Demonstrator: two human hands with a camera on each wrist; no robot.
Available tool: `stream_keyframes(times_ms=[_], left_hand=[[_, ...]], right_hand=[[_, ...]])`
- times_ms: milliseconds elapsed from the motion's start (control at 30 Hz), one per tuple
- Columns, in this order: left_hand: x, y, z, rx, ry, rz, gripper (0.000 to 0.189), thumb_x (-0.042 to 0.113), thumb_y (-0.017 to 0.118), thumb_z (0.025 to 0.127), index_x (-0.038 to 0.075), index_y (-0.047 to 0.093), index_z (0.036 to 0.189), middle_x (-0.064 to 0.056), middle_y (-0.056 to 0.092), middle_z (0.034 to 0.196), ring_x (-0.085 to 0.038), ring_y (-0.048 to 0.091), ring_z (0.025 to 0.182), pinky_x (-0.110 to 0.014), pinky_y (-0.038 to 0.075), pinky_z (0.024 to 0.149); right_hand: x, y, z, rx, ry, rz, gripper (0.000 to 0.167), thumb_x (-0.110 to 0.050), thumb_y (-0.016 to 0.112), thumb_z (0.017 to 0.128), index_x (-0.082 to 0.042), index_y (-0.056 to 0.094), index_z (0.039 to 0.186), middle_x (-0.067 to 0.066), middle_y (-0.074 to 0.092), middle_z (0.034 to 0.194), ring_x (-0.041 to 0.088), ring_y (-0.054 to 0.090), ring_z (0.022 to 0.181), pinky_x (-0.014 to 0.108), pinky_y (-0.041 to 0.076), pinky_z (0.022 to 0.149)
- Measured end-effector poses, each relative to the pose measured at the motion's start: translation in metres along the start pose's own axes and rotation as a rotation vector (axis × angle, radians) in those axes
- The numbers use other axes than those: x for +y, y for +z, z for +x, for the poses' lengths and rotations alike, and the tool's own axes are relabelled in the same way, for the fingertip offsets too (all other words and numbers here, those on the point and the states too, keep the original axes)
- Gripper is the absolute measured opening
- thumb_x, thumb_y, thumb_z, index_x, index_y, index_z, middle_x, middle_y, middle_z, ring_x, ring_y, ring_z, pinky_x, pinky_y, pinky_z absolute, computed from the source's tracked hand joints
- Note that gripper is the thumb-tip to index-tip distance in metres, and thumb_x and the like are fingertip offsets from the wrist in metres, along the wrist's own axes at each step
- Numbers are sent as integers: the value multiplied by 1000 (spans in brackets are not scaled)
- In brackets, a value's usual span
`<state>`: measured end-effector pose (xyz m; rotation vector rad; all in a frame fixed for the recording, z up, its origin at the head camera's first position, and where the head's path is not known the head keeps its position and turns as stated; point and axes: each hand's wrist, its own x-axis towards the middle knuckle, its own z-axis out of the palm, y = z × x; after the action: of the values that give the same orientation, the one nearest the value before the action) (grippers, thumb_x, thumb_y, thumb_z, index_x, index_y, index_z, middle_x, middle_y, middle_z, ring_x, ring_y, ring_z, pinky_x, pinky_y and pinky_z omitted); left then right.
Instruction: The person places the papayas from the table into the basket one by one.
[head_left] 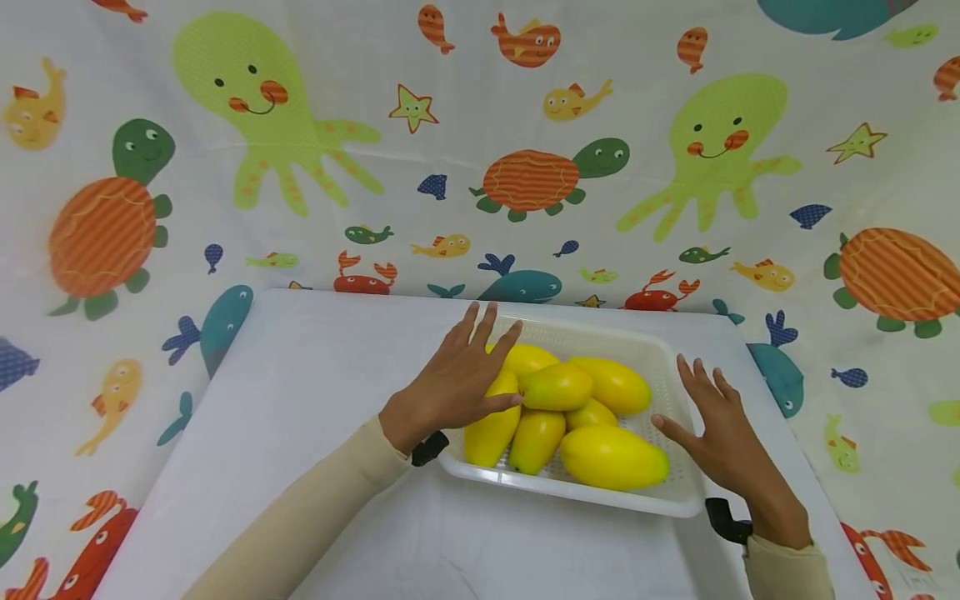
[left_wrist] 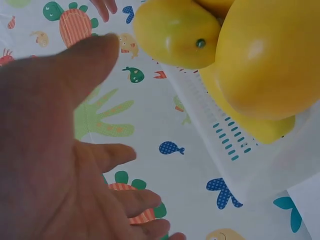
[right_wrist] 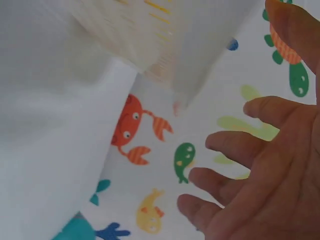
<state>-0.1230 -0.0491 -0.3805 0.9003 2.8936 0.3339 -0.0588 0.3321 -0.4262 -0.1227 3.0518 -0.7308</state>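
Observation:
Several yellow mangoes (head_left: 615,457) with greenish tips lie piled in a white plastic basket (head_left: 570,497) with slotted walls. Over the basket's left side my left hand (head_left: 461,379) is spread, hiding part of the rim and some fruit. Its fingers are extended and grip nothing; in the left wrist view a mango (left_wrist: 175,40) shows beyond the thumb. By the basket's right wall, my right hand (head_left: 723,437) has its fingers spread and holds nothing. A blurred corner of the basket (right_wrist: 135,35) appears ahead of that palm in the right wrist view.
The basket stands on a white-covered table (head_left: 322,358). Behind and around it hangs a white curtain (head_left: 465,108) printed with octopuses, turtles, fish and crabs. A black strap (head_left: 429,448) circles my left wrist, and another black band (head_left: 726,521) is on the right.

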Motion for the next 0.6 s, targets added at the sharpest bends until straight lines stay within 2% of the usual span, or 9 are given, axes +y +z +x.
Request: stream_keyframes(times_ms=[100,200,433,600], left_hand=[[0,-2,-3,-29,-29,0,99,61,69,96,17,20,171,-25,2,178,-50,0,165,-64,16,132],[-1,-3,-4,-47,-51,9,101,62,68,95,18,19,172,-25,-1,178,-51,-3,164,-66,13,131],[-1,-3,-3,-40,-90,29,99,63,67,96,21,19,172,-22,-6,178,-51,-9,164,-71,11,129],[0,-3,2,-24,-110,38,99,64,65,97,21,17,172,-21,-8,178,-51,-10,164,-75,10,127]], right_hand=[[-5,-3,-1,1,-14,-20,102,-48,73,99,-20,7,172,29,6,175,62,-6,159,88,1,114],[-11,-6,-2,1,-18,-50,103,-50,71,99,-20,6,172,28,3,175,63,-9,157,86,-4,115],[-36,-11,7,-7,-47,-92,103,-46,73,98,-20,6,172,28,4,175,64,-8,157,86,-8,117],[-59,-9,17,-30,-75,-99,99,-48,70,100,-19,7,172,25,1,177,62,-8,159,85,-9,118]])
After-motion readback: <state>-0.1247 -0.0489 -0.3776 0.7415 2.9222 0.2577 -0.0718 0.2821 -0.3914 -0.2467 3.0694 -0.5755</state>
